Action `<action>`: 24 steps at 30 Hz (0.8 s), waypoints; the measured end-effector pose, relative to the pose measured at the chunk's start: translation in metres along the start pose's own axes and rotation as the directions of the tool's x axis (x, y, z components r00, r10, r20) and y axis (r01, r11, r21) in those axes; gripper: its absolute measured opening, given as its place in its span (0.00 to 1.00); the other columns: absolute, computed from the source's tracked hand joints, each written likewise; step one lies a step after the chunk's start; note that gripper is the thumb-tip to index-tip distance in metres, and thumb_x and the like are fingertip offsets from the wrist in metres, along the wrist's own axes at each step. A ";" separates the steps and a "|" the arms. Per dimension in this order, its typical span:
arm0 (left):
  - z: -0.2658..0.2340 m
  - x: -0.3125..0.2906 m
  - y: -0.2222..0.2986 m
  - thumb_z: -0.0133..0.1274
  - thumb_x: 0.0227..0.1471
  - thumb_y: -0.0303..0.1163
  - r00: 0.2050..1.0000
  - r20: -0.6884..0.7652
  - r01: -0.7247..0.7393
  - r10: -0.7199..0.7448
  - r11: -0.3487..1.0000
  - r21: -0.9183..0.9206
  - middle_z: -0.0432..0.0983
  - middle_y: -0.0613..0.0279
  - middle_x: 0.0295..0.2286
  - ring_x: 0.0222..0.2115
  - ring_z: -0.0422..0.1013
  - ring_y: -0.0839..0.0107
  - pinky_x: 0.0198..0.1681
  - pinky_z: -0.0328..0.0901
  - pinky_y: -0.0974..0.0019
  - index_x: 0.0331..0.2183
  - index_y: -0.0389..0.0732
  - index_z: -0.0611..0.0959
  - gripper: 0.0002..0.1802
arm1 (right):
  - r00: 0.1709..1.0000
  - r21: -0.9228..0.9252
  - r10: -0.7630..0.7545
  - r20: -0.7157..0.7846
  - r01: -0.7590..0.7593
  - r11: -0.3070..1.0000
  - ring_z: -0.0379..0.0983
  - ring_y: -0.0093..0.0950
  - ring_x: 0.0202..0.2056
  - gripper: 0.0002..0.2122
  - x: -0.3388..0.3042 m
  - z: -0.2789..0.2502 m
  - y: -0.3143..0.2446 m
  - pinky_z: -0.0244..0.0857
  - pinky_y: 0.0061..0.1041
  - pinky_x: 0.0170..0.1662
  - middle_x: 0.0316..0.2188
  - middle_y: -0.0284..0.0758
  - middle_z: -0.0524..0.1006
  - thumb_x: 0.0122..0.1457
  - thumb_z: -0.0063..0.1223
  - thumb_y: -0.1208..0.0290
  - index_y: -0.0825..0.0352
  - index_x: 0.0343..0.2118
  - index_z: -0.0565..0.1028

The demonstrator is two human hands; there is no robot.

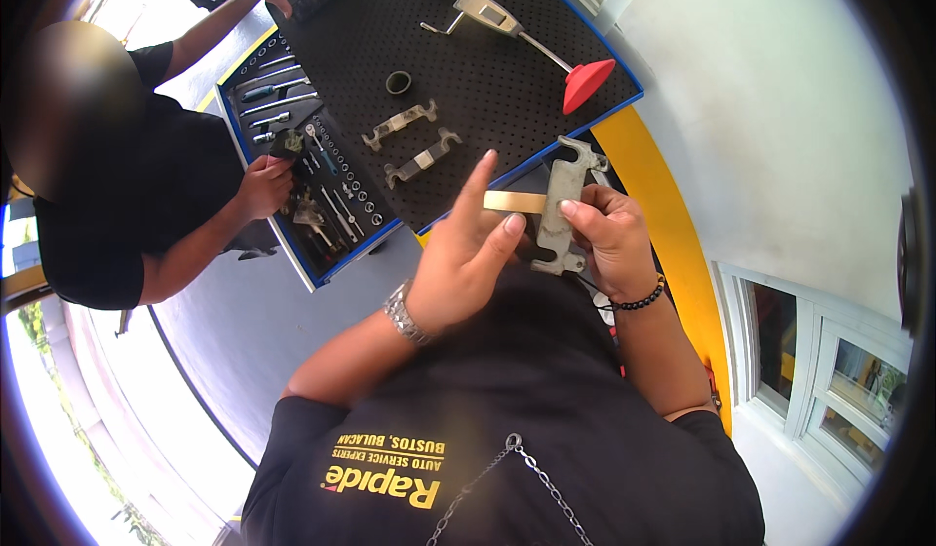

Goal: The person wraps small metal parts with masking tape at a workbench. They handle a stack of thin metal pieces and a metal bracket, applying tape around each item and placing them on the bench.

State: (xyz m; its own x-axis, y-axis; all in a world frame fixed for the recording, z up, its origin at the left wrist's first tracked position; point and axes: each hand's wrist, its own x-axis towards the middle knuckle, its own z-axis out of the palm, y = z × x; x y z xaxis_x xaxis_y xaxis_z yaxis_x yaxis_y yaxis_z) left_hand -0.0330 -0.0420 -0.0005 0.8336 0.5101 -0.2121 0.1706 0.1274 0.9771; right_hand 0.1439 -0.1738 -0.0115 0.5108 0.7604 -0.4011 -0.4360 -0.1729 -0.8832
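Observation:
In front of my chest, my right hand (614,239) grips a grey metal brake pad (563,205) with notched ends, its thumb pressed on the flat face. My left hand (458,253) is beside it, index finger pointing up and thumb bent toward the pad. Between that hand and the pad stretches a tan band of what looks like masking tape (515,202); the left fingers behind it are hidden. On the black perforated bench top (361,58) lie two similar notched pieces, one farther (401,125) and one nearer (422,159), each with a pale middle.
A dark round cup (398,83) stands beyond the notched pieces. A metal tool with a red cone (589,86) lies at the far right. Left is an open drawer (310,278) of sockets and ratchets. A co-worker (127,175) stands there, one hand (265,187) holding a dark object.

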 end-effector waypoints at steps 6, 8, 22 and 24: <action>-0.034 0.038 0.024 0.68 0.55 0.46 0.848 0.257 -0.518 0.463 0.624 0.584 0.80 0.48 0.44 0.45 0.77 0.60 0.50 0.70 0.58 0.59 0.34 0.76 0.38 | 0.983 0.149 0.098 0.154 -0.121 0.981 0.72 0.15 0.29 0.08 -0.017 -0.024 -0.019 0.67 0.16 0.35 0.29 0.30 0.79 0.59 0.63 0.75 0.74 0.37 0.79; -0.036 0.050 0.024 0.69 0.52 0.52 0.848 0.447 -0.488 0.284 0.749 0.449 0.79 0.46 0.48 0.50 0.77 0.55 0.55 0.69 0.55 0.58 0.35 0.77 0.41 | 0.977 0.141 0.096 0.189 -0.124 0.982 0.76 0.18 0.32 0.07 -0.022 -0.020 -0.020 0.71 0.19 0.39 0.32 0.33 0.81 0.58 0.63 0.75 0.73 0.36 0.80; -0.041 0.066 0.019 0.62 0.56 0.43 0.468 0.861 0.030 -0.199 0.977 0.210 0.73 0.51 0.51 0.53 0.68 0.66 0.57 0.64 0.62 0.60 0.29 0.72 0.39 | 0.921 0.016 0.221 0.320 -0.239 0.971 0.76 0.18 0.35 0.11 -0.028 -0.029 0.003 0.71 0.20 0.43 0.33 0.31 0.82 0.59 0.66 0.68 0.71 0.38 0.80; -0.044 0.066 0.010 0.62 0.56 0.43 0.485 0.865 -0.062 -0.125 0.982 0.177 0.71 0.49 0.53 0.56 0.67 0.62 0.61 0.62 0.59 0.61 0.29 0.71 0.39 | 0.931 -0.021 0.211 0.300 -0.214 0.977 0.76 0.17 0.34 0.11 -0.026 -0.030 -0.001 0.70 0.19 0.41 0.32 0.30 0.81 0.58 0.66 0.67 0.71 0.36 0.80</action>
State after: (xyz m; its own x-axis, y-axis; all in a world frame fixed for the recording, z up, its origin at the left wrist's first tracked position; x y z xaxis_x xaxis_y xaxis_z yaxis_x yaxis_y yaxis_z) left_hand 0.0005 0.0305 -0.0057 0.8378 -0.5046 -0.2086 0.2088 -0.0570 0.9763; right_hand 0.1531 -0.2121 -0.0078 0.1616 0.8588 -0.4863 -0.5198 -0.3448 -0.7816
